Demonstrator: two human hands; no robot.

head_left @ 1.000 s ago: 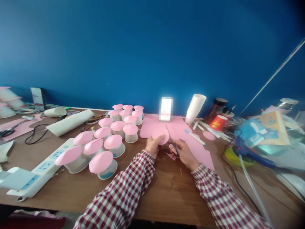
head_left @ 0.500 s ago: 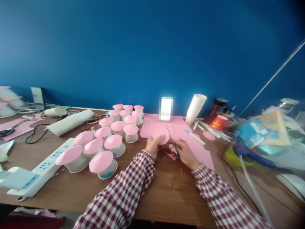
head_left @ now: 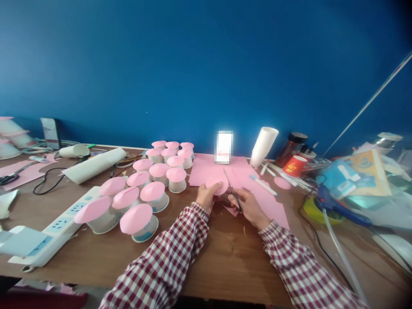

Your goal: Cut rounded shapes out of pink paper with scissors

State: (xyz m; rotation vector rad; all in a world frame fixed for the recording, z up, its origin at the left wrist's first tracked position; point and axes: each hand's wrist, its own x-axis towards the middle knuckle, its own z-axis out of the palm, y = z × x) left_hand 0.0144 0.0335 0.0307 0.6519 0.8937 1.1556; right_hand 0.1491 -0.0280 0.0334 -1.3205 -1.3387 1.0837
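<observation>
Between thumb and fingers, my left hand [head_left: 206,196] holds a round pink paper disc [head_left: 216,184] above the table. My right hand [head_left: 249,206] grips dark-handled scissors [head_left: 237,201], whose blades point up and away beside the disc's right edge. Pink paper sheets [head_left: 202,166] lie just beyond both hands. A small pink scrap [head_left: 230,210] rests on the brown table below the scissors. To the left of my left hand stand several white paper cups, each topped with a pink disc [head_left: 137,219].
A power strip [head_left: 61,223] and a lying stack of white cups [head_left: 96,165] are at the left. An upright cup stack [head_left: 264,146], a red cup [head_left: 294,166], a marker [head_left: 264,185] and a blue glue gun [head_left: 344,210] sit to the right. A phone [head_left: 223,148] stands at the back.
</observation>
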